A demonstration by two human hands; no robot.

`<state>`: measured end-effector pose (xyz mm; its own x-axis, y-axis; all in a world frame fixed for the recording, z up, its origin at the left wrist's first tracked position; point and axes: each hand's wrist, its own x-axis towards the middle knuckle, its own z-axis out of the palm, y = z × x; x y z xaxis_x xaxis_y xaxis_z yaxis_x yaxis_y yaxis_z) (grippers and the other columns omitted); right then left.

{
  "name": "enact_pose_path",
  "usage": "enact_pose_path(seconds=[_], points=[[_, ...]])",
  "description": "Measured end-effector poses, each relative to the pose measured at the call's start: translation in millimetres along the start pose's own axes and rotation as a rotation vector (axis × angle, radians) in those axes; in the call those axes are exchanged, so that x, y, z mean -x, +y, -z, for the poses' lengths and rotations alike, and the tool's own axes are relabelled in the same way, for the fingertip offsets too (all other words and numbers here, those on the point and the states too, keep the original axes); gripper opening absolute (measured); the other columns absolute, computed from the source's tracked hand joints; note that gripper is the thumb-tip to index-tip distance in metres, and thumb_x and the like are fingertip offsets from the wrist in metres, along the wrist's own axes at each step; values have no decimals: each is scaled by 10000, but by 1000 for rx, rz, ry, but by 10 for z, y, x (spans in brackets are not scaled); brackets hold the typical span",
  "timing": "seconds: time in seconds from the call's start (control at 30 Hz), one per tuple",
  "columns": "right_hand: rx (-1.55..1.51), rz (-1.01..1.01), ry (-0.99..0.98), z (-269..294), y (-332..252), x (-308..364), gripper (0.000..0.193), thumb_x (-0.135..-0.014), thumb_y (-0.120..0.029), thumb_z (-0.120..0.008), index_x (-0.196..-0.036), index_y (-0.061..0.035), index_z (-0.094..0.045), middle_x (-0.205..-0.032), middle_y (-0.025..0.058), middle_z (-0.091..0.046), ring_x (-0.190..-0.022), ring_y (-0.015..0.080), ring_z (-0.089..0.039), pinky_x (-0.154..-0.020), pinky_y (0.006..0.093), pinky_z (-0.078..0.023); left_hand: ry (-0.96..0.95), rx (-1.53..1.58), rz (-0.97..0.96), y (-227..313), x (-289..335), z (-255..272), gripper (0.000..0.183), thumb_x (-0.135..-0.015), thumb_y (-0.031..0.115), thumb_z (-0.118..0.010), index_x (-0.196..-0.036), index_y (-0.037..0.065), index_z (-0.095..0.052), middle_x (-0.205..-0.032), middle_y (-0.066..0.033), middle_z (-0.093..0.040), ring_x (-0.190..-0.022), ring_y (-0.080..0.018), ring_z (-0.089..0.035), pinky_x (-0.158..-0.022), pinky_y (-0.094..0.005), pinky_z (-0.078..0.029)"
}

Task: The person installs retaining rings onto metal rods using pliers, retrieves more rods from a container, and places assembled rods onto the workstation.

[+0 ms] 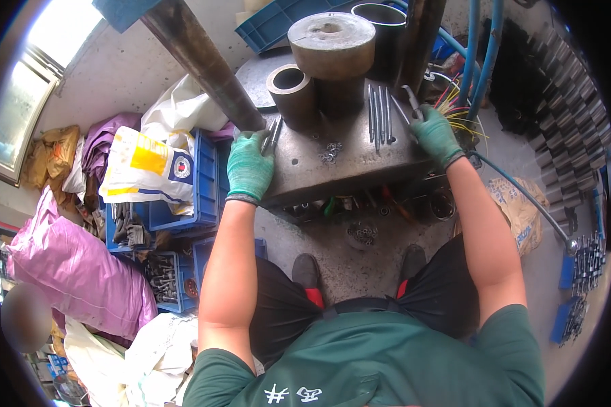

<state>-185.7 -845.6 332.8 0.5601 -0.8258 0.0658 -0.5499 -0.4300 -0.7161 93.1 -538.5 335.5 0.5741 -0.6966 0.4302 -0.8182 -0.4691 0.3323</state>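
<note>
My left hand (pixel 250 167), in a green knit glove, is at the left edge of a thick steel block (pixel 293 178). Its fingers close around a few slim metal rods (pixel 273 131) that stick out past the thumb. At the block's right edge, my right hand (pixel 437 138), gloved the same way, is closed on a metal tool with a bent tip (pixel 411 100); its kind is unclear. One more rod (pixel 400 110) lies beside that hand. Between the hands, several slender metal rods (pixel 380 117) lie side by side. A small pile of metal rings (pixel 330 152) sits nearer me.
Behind the rods stand a hollow steel cylinder (pixel 290 102) and a thick round steel piece (pixel 332 44). Steel columns (pixel 204 64) rise at both sides. Blue crates (pixel 207 178) and a purple sack (pixel 81 264) crowd the left. Blue hoses (pixel 478 51) and coloured wires hang right.
</note>
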Motion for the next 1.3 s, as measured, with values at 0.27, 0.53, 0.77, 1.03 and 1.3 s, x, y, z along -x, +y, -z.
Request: enact_pose_path(seconds=[0.27,0.53,0.77,1.03,1.3], points=[[-913,29,-135,-112,-588,632,624,-886,-62,-697,-1482,2,-524,-954,18,-630,-785,112,-595,-679,268,-507,-270,1043,285,726,232,56,313,-1040,148,-647,-1312,-3,-679,-1142,-94,-709,-961,-165,-679,-862,-320,-582],[-813,186,-422,-500,-930,1264,776,-895,-33,-690,-1600,33,-373,-1046,22,-632,-939,107,-593,-858,268,-527,-463,1325,320,1038,406,-147,430,-1066,250,-614,-1410,-6,-580,-1182,-126,-701,-1022,-222,-707,-889,-377,-618],[-926,-87,-391,-284,-858,1125,606,-945,-128,-699,-1485,45,-483,-996,24,-637,-864,92,-596,-788,247,-492,-246,1206,546,689,193,-108,240,-1053,184,-570,-1259,67,-613,-1160,-117,-712,-891,-192,-706,-712,-323,-596],[-920,-71,-387,-249,-759,1062,528,-950,-110,-694,-1432,34,-533,-960,7,-639,-824,86,-587,-770,254,-496,-190,313,-12,698,153,-255,281,-867,86,-733,-1140,22,-754,-1124,-204,-683,-1011,-389,-686,-893,-440,-554],[-888,-14,-456,-244,-745,1088,528,-948,-92,-685,-1442,15,-533,-976,18,-650,-873,95,-596,-815,265,-505,-219,200,-47,670,152,-363,286,-899,97,-729,-1180,44,-708,-1146,-232,-684,-1047,-430,-674,-916,-466,-551]])
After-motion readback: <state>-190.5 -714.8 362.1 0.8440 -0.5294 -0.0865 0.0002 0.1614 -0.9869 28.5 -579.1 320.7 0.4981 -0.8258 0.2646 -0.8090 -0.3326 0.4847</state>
